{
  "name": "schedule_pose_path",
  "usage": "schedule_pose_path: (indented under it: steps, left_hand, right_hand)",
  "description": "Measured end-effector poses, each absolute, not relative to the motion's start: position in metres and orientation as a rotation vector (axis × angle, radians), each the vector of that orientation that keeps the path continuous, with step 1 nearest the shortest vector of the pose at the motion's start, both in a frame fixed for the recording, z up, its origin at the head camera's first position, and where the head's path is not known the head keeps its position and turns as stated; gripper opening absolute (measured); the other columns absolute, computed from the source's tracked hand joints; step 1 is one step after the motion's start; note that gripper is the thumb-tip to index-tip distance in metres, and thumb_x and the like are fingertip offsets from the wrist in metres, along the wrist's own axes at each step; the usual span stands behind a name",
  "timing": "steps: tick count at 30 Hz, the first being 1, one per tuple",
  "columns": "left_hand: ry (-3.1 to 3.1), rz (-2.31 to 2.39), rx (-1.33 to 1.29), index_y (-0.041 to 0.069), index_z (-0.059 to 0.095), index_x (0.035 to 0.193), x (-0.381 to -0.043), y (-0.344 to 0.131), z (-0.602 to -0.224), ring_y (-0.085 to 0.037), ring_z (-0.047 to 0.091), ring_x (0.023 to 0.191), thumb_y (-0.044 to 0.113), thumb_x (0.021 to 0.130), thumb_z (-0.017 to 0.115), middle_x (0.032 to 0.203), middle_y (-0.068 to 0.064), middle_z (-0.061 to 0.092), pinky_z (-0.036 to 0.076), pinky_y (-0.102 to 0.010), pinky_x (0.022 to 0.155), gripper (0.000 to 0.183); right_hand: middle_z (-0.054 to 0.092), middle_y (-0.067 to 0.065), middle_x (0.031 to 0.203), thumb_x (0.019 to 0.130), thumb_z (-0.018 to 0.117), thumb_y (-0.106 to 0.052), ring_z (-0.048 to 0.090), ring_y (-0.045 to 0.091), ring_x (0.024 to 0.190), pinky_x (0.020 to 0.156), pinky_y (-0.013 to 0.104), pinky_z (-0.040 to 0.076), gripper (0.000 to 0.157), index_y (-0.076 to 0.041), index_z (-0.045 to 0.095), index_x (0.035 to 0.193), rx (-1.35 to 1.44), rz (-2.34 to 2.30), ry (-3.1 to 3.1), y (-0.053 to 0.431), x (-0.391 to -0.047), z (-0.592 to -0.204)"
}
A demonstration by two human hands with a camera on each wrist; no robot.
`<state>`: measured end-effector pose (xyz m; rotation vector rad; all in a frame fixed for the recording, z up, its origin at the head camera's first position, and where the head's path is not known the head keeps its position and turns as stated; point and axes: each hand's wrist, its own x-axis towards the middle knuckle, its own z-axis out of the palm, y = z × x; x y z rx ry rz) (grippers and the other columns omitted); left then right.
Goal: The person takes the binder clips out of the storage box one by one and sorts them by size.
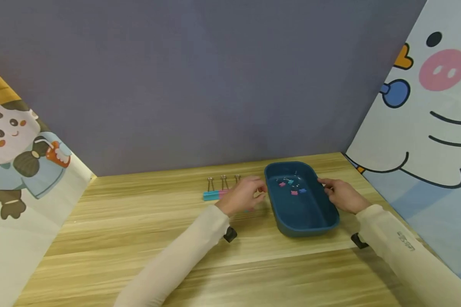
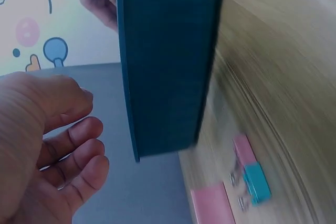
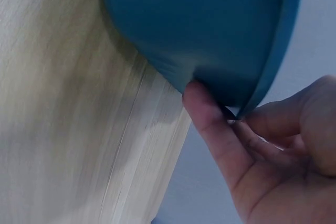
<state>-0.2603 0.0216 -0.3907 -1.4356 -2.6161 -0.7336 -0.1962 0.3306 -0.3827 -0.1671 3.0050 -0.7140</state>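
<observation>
A dark blue plastic bin [image 1: 309, 215] stands on the right part of the table, with several small binder clips [image 1: 294, 193] in pink, teal and blue on its floor. My right hand [image 1: 343, 196] pinches the bin's right rim; in the right wrist view the thumb is at the lip and a finger [image 3: 210, 124] presses the outer wall. Just off the left rim is my left hand [image 1: 245, 197], its fingers loosely bent around nothing. Behind and beside it lie larger binder clips, a teal one [image 1: 211, 195] and a pink one [image 1: 223, 193], partly hidden by that hand.
The wood-grain table [image 1: 130, 238] ends at a grey panel [image 1: 199, 85] behind. Cartoon-printed panels flank it, the right one [image 1: 415, 128] close to my right forearm. Another pink clip [image 2: 212, 204] shows in the left wrist view.
</observation>
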Motion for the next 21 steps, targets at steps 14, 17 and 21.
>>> schedule_pose_path:
  steps: [14,17,21]
  left_hand:
    - [-2.562,-0.609,-1.51,0.013,0.066,0.102,-0.267,0.08,-0.395,-0.008,0.048,0.09,0.023,0.09,0.064,0.098,0.008,0.056,0.042,-0.017,0.078,0.015]
    - [-2.605,-0.593,-1.502,0.012,0.067,0.105,-0.271,0.091,-0.398,-0.008,0.049,0.092,0.022,0.089,0.065,0.1,0.007,0.058,0.042,-0.019,0.079,0.019]
    - [-2.661,-0.542,-1.484,0.011,0.068,0.108,-0.273,0.104,-0.4,-0.01,0.051,0.096,0.021,0.089,0.067,0.105,0.005,0.062,0.043,-0.02,0.084,0.022]
  right_hand:
    - [0.058,0.027,0.109,0.093,0.045,0.005,0.057,0.033,0.093,0.076,0.045,0.048,0.042,0.011,0.042,0.134,-0.146,-0.742,2.995,0.331,-0.197,-0.38]
    - [0.058,0.026,0.109,0.093,0.045,0.005,0.057,0.03,0.09,0.073,0.041,0.047,0.042,0.011,0.042,0.135,-0.149,-0.756,2.986,0.331,-0.197,-0.38]
    - [0.059,0.026,0.11,0.094,0.044,0.003,0.057,0.027,0.087,0.07,0.037,0.045,0.041,0.011,0.042,0.135,-0.155,-0.757,2.988,0.333,-0.197,-0.381]
